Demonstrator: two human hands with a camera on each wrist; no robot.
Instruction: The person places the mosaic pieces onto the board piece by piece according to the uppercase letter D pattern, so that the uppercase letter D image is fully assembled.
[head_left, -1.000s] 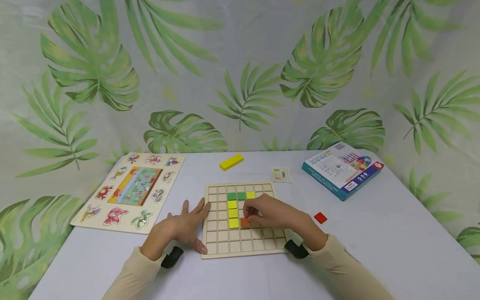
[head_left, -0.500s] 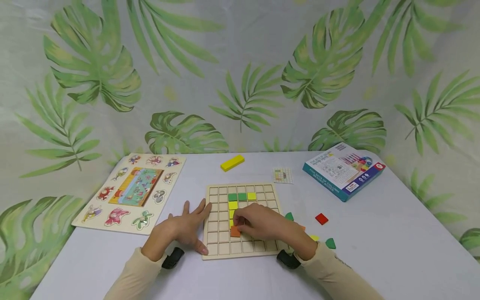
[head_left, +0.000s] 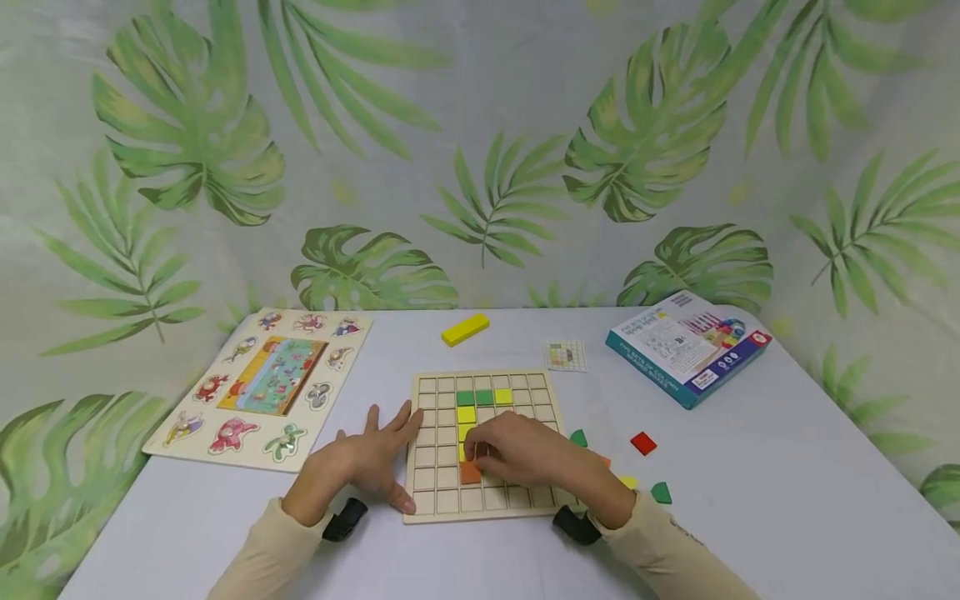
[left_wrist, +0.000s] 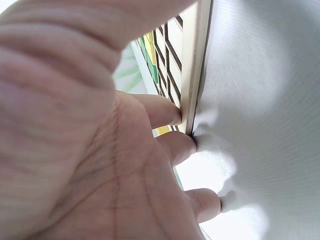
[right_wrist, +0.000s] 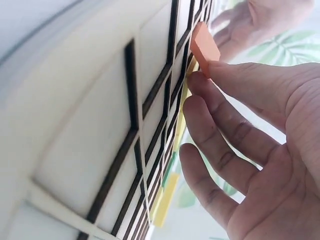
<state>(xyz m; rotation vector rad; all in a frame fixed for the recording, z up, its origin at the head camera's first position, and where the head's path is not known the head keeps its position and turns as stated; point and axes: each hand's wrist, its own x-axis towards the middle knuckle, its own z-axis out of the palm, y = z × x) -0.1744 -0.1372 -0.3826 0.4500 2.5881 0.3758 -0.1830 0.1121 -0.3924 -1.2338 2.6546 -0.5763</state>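
Observation:
A wooden grid board (head_left: 442, 502) lies on the table, with green tiles (head_left: 466, 398) and a yellow tile (head_left: 503, 397) in one row. Below the left green tile, several yellow tiles (head_left: 466, 414) run down a column. My right hand (head_left: 521, 450) pinches an orange square tile (head_left: 470, 472) between thumb and index finger at the column's near end. In the right wrist view the orange tile (right_wrist: 204, 47) stands tilted against the grid, the other fingers loosely bent. My left hand (head_left: 373, 457) is spread along the board's left edge, thumb at the near corner and fingertips at the side.
Loose green (head_left: 661, 492), yellow (head_left: 628, 482) and red pieces (head_left: 642, 443) lie right of the board, some partly behind my right forearm. A pattern card (head_left: 566, 356), a yellow block (head_left: 465, 329) and a box (head_left: 686, 346) sit farther back. An animal puzzle board (head_left: 345, 337) is at left.
My right hand has moved the orange tile left and nearer, from beside the lowest yellow tile to just below it. Loose pieces by the right forearm have come into view. My left hand stays put.

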